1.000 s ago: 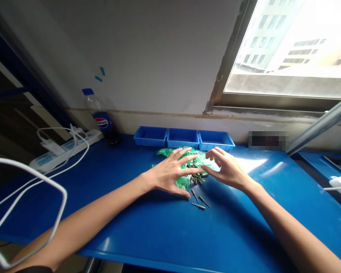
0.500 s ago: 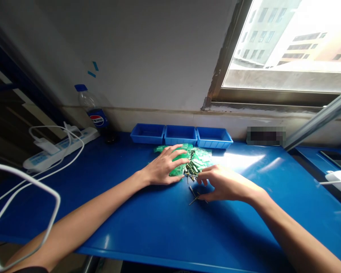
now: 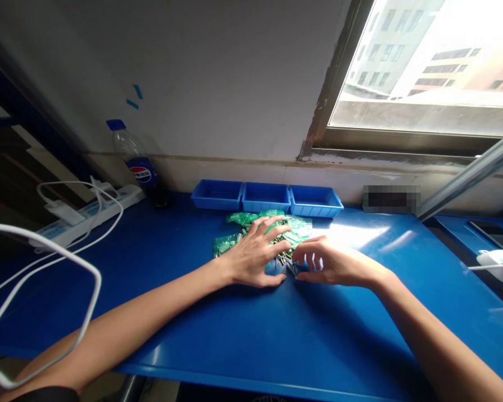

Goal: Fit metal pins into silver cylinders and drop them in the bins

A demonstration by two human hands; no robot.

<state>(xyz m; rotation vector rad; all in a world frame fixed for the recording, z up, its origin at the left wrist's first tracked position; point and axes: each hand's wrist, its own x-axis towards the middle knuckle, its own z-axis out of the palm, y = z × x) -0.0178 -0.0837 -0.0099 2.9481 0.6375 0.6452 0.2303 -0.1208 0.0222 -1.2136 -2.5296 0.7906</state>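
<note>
The heap of small green plastic packets [image 3: 295,230] lies on the glossy blue desk [image 3: 235,335]. Just behind the heap a row of three shallow blue plastic trays [image 3: 266,196] stands against the wall.

The left hand [image 3: 255,255] rests on the heap's near left part, its grip apart: fingers spread flat, holding nothing. It has slid nearer since half a second ago, and a few packets now show bare at the heap's left edge.

The right hand [image 3: 333,262] has come in from the near side to the heap's near edge. Its fingers are curled, thumb toward fingertips, over the short dark metal pins [image 3: 284,260]. Whether a pin is pinched cannot be told, as the fingers hide it. The pins that lay scattered in front of the heap are no longer seen apart from it; they seem drawn back against it, so the loose pieces sit together again.

Well left of the heap are a cola bottle with a blue cap [image 3: 136,164] and a white power strip [image 3: 88,209].
</note>
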